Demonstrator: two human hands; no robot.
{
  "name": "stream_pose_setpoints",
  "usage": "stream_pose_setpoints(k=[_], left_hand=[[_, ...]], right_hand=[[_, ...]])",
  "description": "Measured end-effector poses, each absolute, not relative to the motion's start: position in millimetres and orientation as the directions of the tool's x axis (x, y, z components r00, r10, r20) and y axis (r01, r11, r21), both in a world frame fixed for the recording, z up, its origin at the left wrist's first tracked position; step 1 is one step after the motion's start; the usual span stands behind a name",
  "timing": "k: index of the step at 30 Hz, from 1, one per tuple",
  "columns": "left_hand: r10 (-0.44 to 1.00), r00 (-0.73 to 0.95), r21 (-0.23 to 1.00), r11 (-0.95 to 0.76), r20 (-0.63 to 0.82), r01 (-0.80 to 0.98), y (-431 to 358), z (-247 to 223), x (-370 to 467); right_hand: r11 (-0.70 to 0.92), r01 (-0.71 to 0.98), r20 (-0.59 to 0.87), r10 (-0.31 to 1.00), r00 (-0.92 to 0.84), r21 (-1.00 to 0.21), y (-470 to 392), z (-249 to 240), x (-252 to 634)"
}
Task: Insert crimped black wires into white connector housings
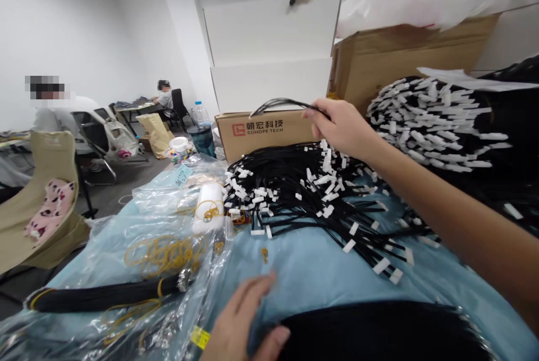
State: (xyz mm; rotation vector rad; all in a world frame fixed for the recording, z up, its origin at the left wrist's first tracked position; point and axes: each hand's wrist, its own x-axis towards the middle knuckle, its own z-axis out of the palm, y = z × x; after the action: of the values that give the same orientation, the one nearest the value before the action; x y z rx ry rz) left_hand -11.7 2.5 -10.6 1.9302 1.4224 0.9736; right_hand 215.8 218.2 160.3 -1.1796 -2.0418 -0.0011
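Observation:
My right hand (334, 125) is raised in front of the cardboard box, its fingers pinched on a few thin black cables (280, 101) that arch out to the left. Below it spreads a heap of black cables (290, 167) with white connector ends. My left hand (242, 316), slightly blurred, hovers low over the blue cloth (295, 260) with thumb and fingers apart. Beside its thumb lies a thick black bundle (374, 330), cut off by the lower edge. Whether the thumb touches this bundle I cannot tell. A few small yellow rubber bands (264, 254) sit just beyond my left fingertips.
Clear plastic bags (138, 204) cover the left side, with loose yellow rubber bands (168, 254) and a tied black cable bundle (105, 293). A printed cardboard box (290, 132) stands behind the heap. A large roll of white-tipped cables (425, 125) is at right. Two people sit farther back.

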Motion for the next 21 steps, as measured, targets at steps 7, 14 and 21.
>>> stream_pose_setpoints(k=[7, 14, 21], left_hand=[[0.985, -0.165, 0.992, 0.071, -0.053, 0.107, 13.2, 15.4, -3.2], [0.974, -0.056, 0.911, 0.226, -0.22, 0.345, 13.1, 22.1, 3.3], [0.955, -0.066, 0.869, 0.291, -0.289, 0.401, 16.7, 22.8, 6.2]], right_hand=[[0.564, 0.632, 0.174, 0.803, -0.57, -0.532, 118.3, 87.3, 250.0], [0.384, 0.757, -0.151, 0.835, -0.53, -0.529, 85.0, 37.9, 295.7], [0.623, 0.712, -0.172, 0.701, -0.692, -0.324, 95.4, 33.9, 319.5]])
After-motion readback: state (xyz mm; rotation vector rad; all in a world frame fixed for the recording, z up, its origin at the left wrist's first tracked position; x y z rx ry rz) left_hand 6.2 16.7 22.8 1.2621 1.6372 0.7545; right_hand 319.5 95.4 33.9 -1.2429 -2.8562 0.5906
